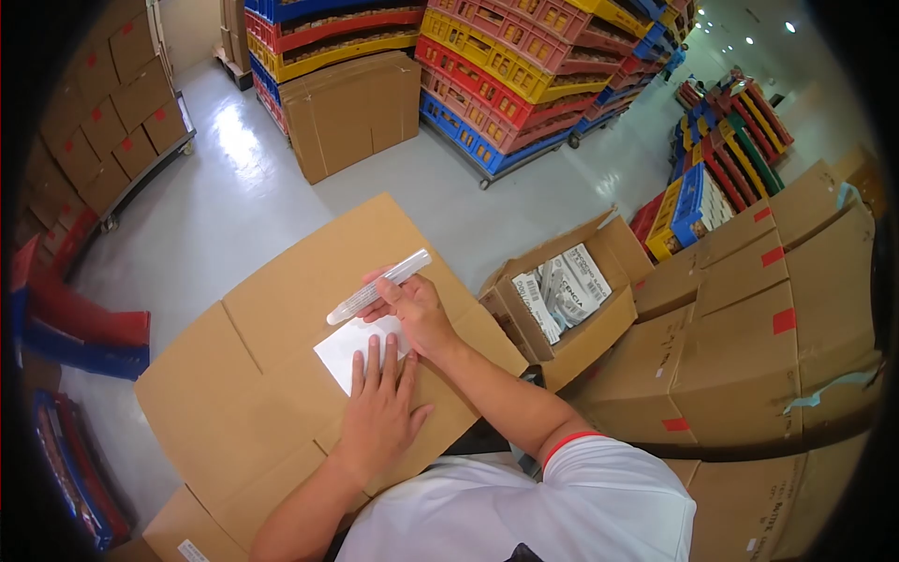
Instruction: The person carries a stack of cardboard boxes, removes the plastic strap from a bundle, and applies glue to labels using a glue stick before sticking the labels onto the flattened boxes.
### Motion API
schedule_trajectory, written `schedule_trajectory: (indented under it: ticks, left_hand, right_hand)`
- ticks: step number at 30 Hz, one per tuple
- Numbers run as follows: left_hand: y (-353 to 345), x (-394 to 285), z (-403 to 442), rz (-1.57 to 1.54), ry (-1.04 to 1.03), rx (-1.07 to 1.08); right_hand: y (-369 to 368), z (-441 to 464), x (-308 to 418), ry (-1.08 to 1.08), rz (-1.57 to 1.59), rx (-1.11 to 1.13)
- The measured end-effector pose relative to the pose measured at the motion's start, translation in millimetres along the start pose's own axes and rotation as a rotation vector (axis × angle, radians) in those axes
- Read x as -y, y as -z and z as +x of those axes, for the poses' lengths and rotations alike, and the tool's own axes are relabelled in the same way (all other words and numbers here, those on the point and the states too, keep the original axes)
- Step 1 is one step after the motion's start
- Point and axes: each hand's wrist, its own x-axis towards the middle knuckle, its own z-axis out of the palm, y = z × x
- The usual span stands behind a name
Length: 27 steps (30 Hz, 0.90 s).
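Note:
My right hand (414,311) is closed around a long, clear plastic tube (412,265) with a narrower lower-left end. The tube is tilted over the upper edge of a small white sheet of paper (339,356); faint marks show on its side, too small to read. My left hand (376,398) lies flat on the paper with its fingers stretched out, covering part of it. Under both hands is a large brown cardboard sheet (253,290) with fold lines and slits.
An open carton (515,314) holding white printed packs (582,273) stands to the right. Stacked cartons (730,356) with red labels fill the right side. Loaded crate stacks (524,80) and a folded cardboard bundle (351,112) stand ahead. More cartons (103,117) sit on a trolley at left.

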Motion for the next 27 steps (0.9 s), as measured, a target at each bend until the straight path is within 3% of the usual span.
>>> schedule_trajectory:
  ticks: [13,16,18,19,20,21,22,23,25,27]
  left_hand:
    - [0,0,0,-0.004,0.001,-0.003]
    - [-4,2,1,-0.079,0.024,-0.056]
    - [-7,6,11,-0.249,0.072,0.099]
    - [-20,2,5,-0.298,0.132,-0.093]
    - [-5,5,17,-0.301,0.131,0.079]
    - [-17,8,15,-0.185,0.105,-0.059]
    - [-33,10,12,-0.061,0.034,-0.185]
    - [-31,14,13,0.002,0.094,-0.202]
    - [-21,9,20,-0.089,0.057,-0.025]
    - [-22,8,21,-0.069,0.053,-0.039]
  right_hand:
    - [-1,-2,5,-0.009,-0.028,0.001]
    - [5,2,-7,-0.026,-0.026,-0.104]
    - [21,5,-19,0.071,-0.12,-0.133]
    - [23,7,-18,0.053,-0.113,-0.129]
    - [26,11,-17,0.035,-0.106,-0.125]
    - [40,18,-20,0.007,-0.071,-0.041]
    - [39,23,-20,0.058,-0.085,-0.105]
    - [39,28,-20,0.078,-0.083,-0.11]
    - [34,27,-12,0.062,-0.039,-0.092]
    - [40,26,-13,0.059,-0.029,-0.065]
